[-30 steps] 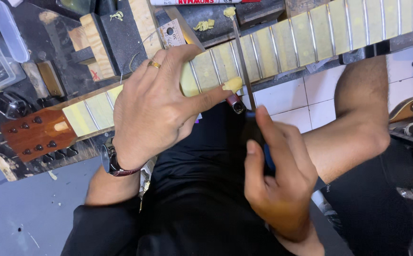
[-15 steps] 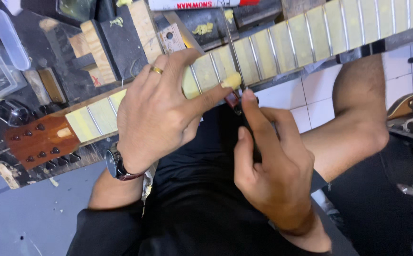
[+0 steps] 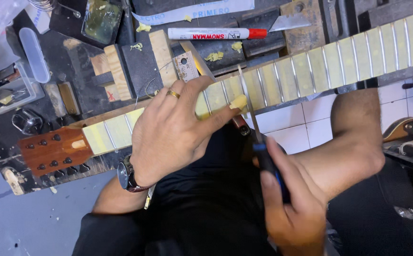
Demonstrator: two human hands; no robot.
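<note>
A guitar neck lies across the bench, its fretboard masked with yellowish tape between the metal frets, and its brown headstock points left. My left hand, with a ring and a wristwatch, presses down on the neck; its taped thumb tip rests on the fretboard edge. My right hand grips the blue-and-black handle of a slim metal file. The blade lies across the fretboard right beside that thumb.
Behind the neck lie a red-capped white marker, a utility blade, wooden blocks, a small steel ruler and bits of torn tape. A clear plastic box sits far left. A second guitar body shows at the right over white tiles.
My right hand has drawn back toward my body, pulling the file along the fret so less blade reaches past the neck. My left hand keeps its hold on the neck.
</note>
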